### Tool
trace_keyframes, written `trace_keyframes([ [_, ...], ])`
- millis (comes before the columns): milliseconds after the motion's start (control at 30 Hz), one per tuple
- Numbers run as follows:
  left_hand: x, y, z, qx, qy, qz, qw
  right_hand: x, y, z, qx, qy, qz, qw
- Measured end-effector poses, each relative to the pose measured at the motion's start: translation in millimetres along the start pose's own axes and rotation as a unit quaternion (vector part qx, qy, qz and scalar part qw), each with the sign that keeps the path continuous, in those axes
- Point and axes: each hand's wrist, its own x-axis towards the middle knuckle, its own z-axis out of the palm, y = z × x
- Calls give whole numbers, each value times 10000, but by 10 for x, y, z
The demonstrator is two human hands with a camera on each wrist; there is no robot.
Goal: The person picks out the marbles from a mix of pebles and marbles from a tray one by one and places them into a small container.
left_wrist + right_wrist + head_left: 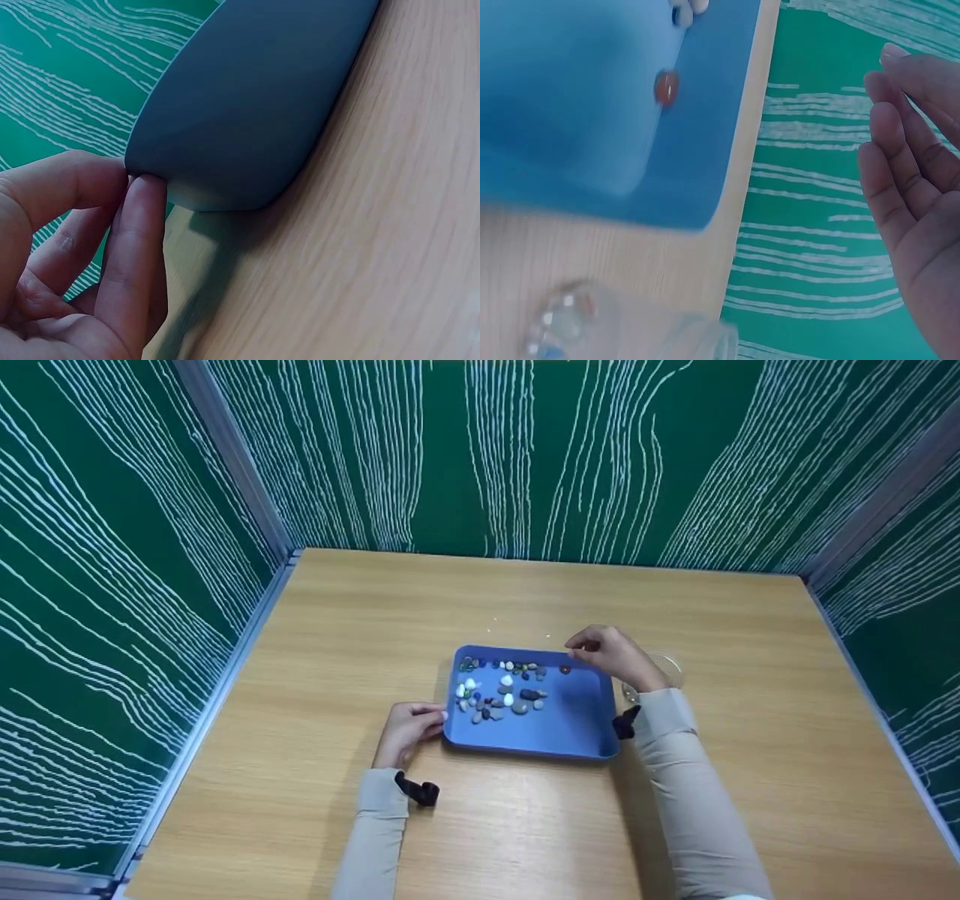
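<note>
A blue tray [577,727] lies on the table with many small pebbles and glass stones, mostly in its left half. My left hand [409,731] pinches the tray's left rim; in the left wrist view, the thumb and a finger [139,225] meet at the tray's corner. Over the far right rim is my right hand [611,654], its fingers loosely bent and nothing visible between them. A reddish-brown stone [667,88] sits apart from the others, inside the tray just below that hand. Partly behind the right wrist is a clear jar [652,330] with some stones in it.
Three tiny white bits, one of them a speck [547,635], lie on the wooden table [360,630] beyond the tray. Green panels [442,510] with white wavy lines enclose the table at the back and sides.
</note>
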Motion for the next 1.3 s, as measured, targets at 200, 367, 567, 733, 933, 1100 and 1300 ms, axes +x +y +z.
trace_keyframes([
  [200, -10, -9, -7, -22, -57, 172, 9998, 110, -124, 131, 173, -385, -123, 9990],
  [367, -29, 7, -4, -17, -70, 158, 9998, 192, -181, 235, 179, -573, -127, 9981],
  [567, -28, 22, -8, 60, -58, 81, 9999, 275, -259, 356, 113, -693, -303, 9971],
  [733, -25, 29, -13, 177, -53, 34, 9998, 318, -342, 443, 34, -750, -503, 9959],
  [933, -23, 30, -12, 92, -37, 8, 10000, 368, -424, 572, -111, -803, -656, 9945],
  [1100, -13, 15, -8, 83, -49, 76, 9999, 404, -455, 691, -233, -930, -755, 9925],
  [1300, -2, -5, -16, 131, -88, 145, 9998, 458, -490, 811, -414, -968, -1051, 9889],
])
